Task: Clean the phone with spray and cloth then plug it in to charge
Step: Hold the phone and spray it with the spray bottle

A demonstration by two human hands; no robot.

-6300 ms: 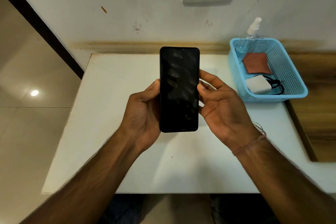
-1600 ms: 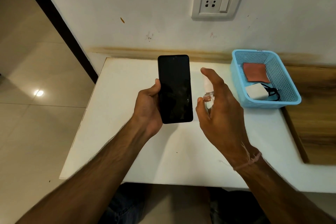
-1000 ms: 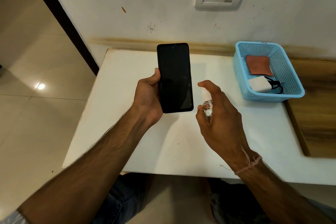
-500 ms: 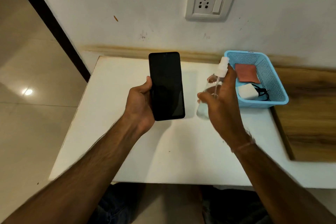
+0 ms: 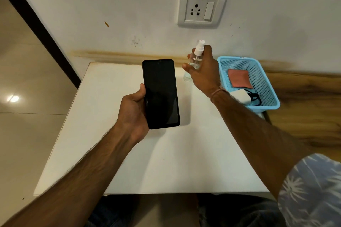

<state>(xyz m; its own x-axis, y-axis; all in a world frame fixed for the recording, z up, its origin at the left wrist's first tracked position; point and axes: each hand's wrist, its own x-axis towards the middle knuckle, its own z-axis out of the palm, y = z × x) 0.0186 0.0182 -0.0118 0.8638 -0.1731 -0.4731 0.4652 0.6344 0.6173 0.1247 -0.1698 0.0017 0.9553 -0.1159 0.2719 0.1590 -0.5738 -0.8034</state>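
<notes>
Nearby, basket (image 5: pixel 271 86) beside right hand (image 5: pixel 203 72) gripping spray bottle (image 5: pixel 195 61); left hand (image 5: pixel 134 110) clasping phone (image 5: pixel 160 94).

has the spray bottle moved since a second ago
Yes. The spray bottle, in the right hand, has gone away from the phone, up and toward the blue basket, and now sits just left of its rim.

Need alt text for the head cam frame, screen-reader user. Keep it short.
A person's left hand holds a dark-screened phone upright over a white table, while the right hand grips a clear spray bottle near the wall. To the right, a blue basket holds a reddish cloth and a white charger; a wall socket sits above.
</notes>
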